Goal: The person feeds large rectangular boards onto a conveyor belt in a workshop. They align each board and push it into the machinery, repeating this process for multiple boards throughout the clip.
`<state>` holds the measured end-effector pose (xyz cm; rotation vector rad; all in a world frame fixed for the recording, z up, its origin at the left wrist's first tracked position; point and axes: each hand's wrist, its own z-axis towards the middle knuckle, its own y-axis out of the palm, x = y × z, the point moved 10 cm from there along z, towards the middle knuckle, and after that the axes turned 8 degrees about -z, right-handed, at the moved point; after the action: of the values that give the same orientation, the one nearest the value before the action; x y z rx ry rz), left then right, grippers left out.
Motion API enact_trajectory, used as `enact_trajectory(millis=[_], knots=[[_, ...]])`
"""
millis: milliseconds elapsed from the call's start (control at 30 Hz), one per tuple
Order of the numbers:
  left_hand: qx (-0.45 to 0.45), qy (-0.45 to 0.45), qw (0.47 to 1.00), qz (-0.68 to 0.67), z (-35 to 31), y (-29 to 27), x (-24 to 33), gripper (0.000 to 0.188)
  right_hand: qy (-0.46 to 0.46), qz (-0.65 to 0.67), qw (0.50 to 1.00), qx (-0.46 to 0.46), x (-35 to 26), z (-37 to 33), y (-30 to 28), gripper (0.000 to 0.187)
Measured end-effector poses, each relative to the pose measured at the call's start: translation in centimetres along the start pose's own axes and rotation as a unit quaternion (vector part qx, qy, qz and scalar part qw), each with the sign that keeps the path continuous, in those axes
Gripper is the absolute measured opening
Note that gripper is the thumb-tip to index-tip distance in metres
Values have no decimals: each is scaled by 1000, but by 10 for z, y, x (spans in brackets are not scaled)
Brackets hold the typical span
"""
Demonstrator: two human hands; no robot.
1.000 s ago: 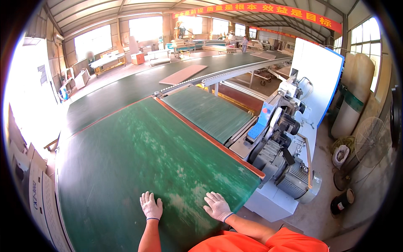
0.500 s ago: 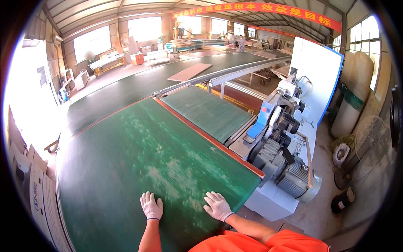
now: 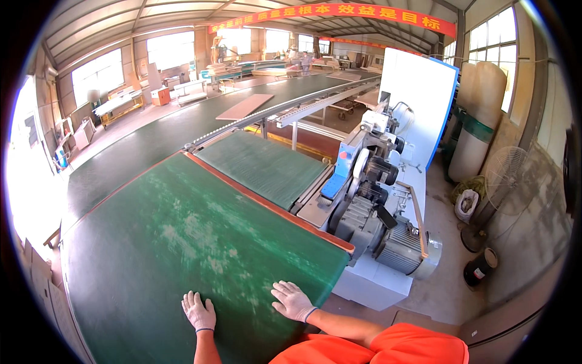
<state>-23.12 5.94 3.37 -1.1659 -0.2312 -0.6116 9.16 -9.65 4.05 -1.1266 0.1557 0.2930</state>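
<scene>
My left hand and my right hand, both in white work gloves, lie flat with fingers spread on the near end of a wide green conveyor belt. Neither hand holds anything. An orange sleeve covers my right arm at the lower edge. Far up the belt line a flat brown wooden board lies on the dark green belt.
A narrower green belt runs beside the wide one, past an orange-red edge strip. To the right stands a grey and blue machine with motors, a white panel, a floor fan, a black bucket. Workbenches and stacked boards fill the far hall.
The wooden board far up the belt has come a little nearer. My hands stay flat on the belt in nearly the same spot.
</scene>
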Motion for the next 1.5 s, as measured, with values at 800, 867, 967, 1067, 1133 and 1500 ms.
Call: enact_trajectory(millis=[800, 867, 967, 1067, 1133, 1500], knots=[[5, 7, 1000, 4, 0, 3, -4, 51, -1, -7, 1000, 2, -2, 0, 1, 52], [4, 6, 1000, 0, 1, 3, -5, 51, -4, -11, 1000, 1, -3, 1, 1, 52], [7, 9, 1000, 4, 1, 2, -5, 50, -1, -10, 1000, -6, -3, 1, 1, 53], [8, 8, 1000, 3, 2, 2, -5, 50, 0, -12, 1000, -13, -3, 2, 2, 53], [8, 8, 1000, 4, 2, 3, -5, 50, -1, -12, 1000, -13, -3, 1, 3, 53], [7, 8, 1000, 2, 0, 4, -5, 50, -4, -15, 1000, -8, 0, -2, 3, 52]])
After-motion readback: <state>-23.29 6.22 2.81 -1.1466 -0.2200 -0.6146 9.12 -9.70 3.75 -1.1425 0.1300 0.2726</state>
